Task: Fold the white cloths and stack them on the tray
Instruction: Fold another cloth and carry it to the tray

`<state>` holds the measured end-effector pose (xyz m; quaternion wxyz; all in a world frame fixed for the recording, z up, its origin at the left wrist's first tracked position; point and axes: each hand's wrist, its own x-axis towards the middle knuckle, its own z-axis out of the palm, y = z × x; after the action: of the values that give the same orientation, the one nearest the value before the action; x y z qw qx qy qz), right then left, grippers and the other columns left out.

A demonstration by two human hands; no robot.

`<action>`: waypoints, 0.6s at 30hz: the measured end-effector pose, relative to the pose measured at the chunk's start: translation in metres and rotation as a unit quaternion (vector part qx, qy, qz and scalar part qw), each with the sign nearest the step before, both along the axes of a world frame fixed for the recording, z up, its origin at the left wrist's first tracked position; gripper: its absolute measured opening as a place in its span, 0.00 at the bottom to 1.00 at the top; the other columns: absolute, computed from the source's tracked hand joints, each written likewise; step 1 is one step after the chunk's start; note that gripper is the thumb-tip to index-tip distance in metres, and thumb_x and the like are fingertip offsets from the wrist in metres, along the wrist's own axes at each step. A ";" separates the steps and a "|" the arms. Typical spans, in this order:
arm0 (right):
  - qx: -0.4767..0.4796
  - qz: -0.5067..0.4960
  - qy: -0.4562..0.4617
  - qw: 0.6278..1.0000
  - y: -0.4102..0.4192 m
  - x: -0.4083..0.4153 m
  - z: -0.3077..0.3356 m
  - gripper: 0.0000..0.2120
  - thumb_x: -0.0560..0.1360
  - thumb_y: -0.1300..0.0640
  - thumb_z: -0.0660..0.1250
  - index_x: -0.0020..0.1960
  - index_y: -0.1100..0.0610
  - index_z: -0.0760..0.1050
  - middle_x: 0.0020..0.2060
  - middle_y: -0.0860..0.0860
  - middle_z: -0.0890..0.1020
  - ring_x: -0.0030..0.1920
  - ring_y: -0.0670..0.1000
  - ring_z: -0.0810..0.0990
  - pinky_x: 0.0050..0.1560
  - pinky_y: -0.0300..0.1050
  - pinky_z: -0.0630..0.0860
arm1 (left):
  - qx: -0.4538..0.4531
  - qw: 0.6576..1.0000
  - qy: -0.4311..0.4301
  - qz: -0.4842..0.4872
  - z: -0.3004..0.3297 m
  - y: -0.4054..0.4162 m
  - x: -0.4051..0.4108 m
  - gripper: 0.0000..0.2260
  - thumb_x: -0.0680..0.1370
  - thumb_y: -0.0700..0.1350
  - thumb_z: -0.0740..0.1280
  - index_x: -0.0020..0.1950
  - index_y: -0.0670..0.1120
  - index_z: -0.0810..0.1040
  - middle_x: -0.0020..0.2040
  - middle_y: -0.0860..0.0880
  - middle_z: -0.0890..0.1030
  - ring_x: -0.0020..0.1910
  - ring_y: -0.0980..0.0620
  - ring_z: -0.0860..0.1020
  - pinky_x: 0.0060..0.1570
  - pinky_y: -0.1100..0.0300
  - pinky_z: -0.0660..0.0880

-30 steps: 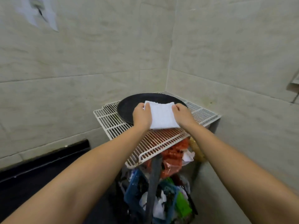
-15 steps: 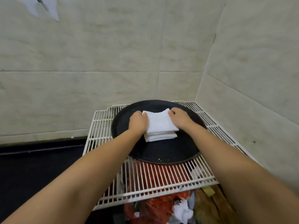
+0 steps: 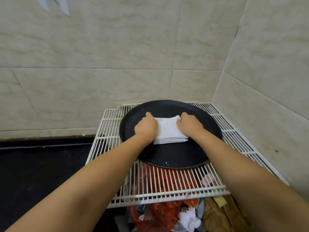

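Wire rack (image 3: 107, 124) sits in a tiled corner: back wall (image 3: 117, 47) right behind its far edge, side wall (image 3: 267, 81) along its right edge, so no way in from there. Round black tray (image 3: 167, 156) takes up most of the rack; bare wire strips left at the left edge, near edge & right edge. Folded cloth stack (image 3: 168, 131) at tray centre, w/ left hand (image 3: 145, 129) & right hand (image 3: 190, 125) flanking it. Tray's near half bare. Approach open from front & left.

You have a white wire rack (image 3: 115, 146) against the tiled wall (image 3: 117, 47); red plastic bags (image 3: 160, 213) sit beneath at six o'clock.
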<state>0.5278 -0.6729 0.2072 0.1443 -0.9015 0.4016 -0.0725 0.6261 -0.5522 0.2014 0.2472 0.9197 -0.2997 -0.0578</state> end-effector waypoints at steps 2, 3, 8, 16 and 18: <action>-0.063 -0.018 0.029 0.997 0.008 -0.001 0.011 0.17 0.81 0.55 0.51 0.67 0.60 0.63 0.61 0.60 0.75 0.58 0.60 0.75 0.45 0.48 0.68 | 0.001 1.000 -0.012 -0.012 0.003 0.006 0.002 0.17 0.81 0.42 0.52 0.69 0.39 0.61 0.54 0.40 0.78 0.48 0.41 0.76 0.38 0.51 0.67; -0.093 -0.018 0.029 0.995 0.014 -0.002 0.017 0.17 0.81 0.56 0.52 0.68 0.60 0.62 0.63 0.60 0.73 0.61 0.61 0.73 0.48 0.50 0.68 | -0.004 0.999 -0.025 -0.020 0.005 0.011 0.004 0.16 0.81 0.43 0.53 0.68 0.39 0.61 0.54 0.41 0.78 0.46 0.41 0.76 0.37 0.52 0.67; -0.163 0.048 -0.019 0.985 0.064 0.021 0.054 0.17 0.80 0.56 0.54 0.68 0.59 0.65 0.65 0.58 0.71 0.65 0.60 0.69 0.59 0.53 0.68 | -0.058 0.996 -0.067 -0.024 0.025 0.066 0.019 0.15 0.81 0.48 0.58 0.63 0.39 0.66 0.54 0.39 0.79 0.52 0.38 0.78 0.43 0.51 0.70; -0.162 0.224 -0.074 0.958 0.266 0.122 0.059 0.20 0.79 0.56 0.56 0.70 0.59 0.64 0.67 0.59 0.70 0.66 0.61 0.68 0.62 0.55 0.68 | -0.051 0.989 -0.108 0.087 0.038 0.285 0.080 0.12 0.81 0.48 0.56 0.59 0.43 0.69 0.53 0.40 0.80 0.50 0.40 0.77 0.42 0.54 0.67; -0.163 0.266 -0.077 0.947 0.333 0.146 0.042 0.19 0.78 0.56 0.56 0.68 0.59 0.66 0.65 0.59 0.72 0.65 0.61 0.70 0.61 0.54 0.68 | -0.032 0.984 -0.117 0.129 0.028 0.362 0.091 0.11 0.81 0.48 0.56 0.58 0.43 0.70 0.53 0.40 0.80 0.51 0.39 0.78 0.43 0.53 0.69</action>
<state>0.6740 -0.3403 0.2493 0.0399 -0.9784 0.1170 -0.1655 0.7173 -0.1901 0.2297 0.2454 0.9426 -0.2068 0.0922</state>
